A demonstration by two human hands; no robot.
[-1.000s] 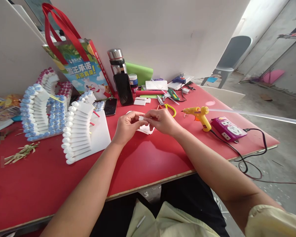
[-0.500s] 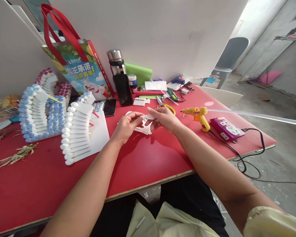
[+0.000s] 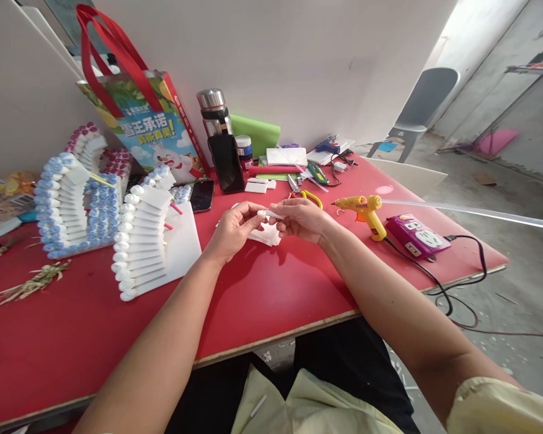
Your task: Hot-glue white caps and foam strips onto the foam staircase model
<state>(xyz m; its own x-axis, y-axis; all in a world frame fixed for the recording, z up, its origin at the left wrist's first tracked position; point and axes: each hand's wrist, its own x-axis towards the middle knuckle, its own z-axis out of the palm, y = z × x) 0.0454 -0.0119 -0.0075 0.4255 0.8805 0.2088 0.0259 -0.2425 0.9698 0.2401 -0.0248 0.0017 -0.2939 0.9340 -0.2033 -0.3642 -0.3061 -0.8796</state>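
Over the red table (image 3: 271, 301), my left hand (image 3: 236, 234) pinches one end of a small, narrow white rolled piece (image 3: 272, 214). The fingers of my right hand (image 3: 304, 218) close on its other end; its material is hard to make out. Thin white sheets (image 3: 265, 235) lie on the table just below both hands, partly covered by them. Left of my hands stands a fan-shaped row of white strips with rounded white ends (image 3: 138, 247), on a white board (image 3: 185, 241).
A yellow glue gun (image 3: 364, 214) with a long clear stick and a purple power box (image 3: 416, 235) with cords are on the right. Behind my hands are yellow-handled scissors (image 3: 311, 196), a phone (image 3: 226, 164) and a steel flask (image 3: 212, 102). Blue-tipped fan pieces (image 3: 57, 205) stand at left.
The white piece between my fingers, a flat strip before, now looks narrower and rolled. My right fingers have shifted slightly and curl more closely around it.
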